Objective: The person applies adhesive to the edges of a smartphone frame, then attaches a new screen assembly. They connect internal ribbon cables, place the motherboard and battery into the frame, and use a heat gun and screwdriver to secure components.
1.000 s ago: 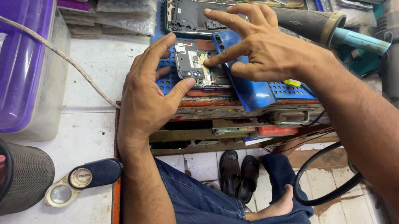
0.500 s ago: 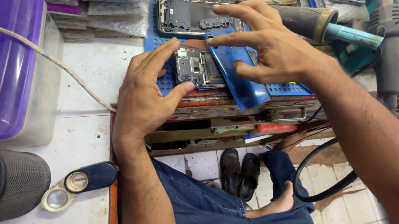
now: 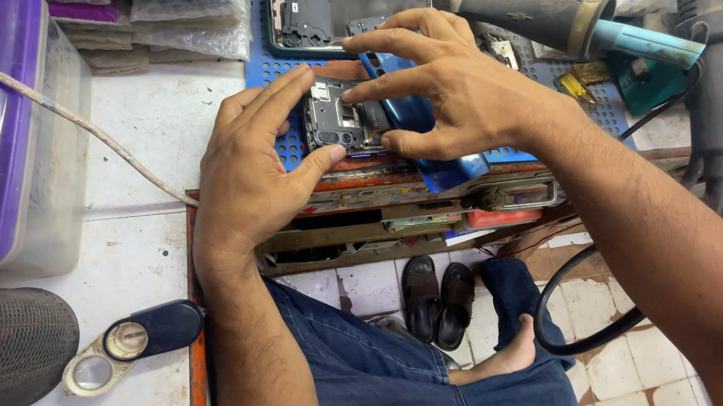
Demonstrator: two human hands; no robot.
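Phone [image 3: 340, 120] | your left hand [image 3: 256, 166] clamps its edges to steady it | your right hand [image 3: 450, 94] pinches blue cover [image 3: 415, 123], tilting it off.

1. You sit at a white worktop [image 3: 133, 142], stained and scuffed, with a rusty orange edge [image 3: 198, 352].
2. Below you lies a floor [image 3: 615, 366] of pale tiles with dark grout.
3. A pair of dark sandals [image 3: 438, 297] rests on that floor.
4. Under the worktop's front you see a shallow wooden shelf [image 3: 338, 235].
5. The light is even, with soft shadows.
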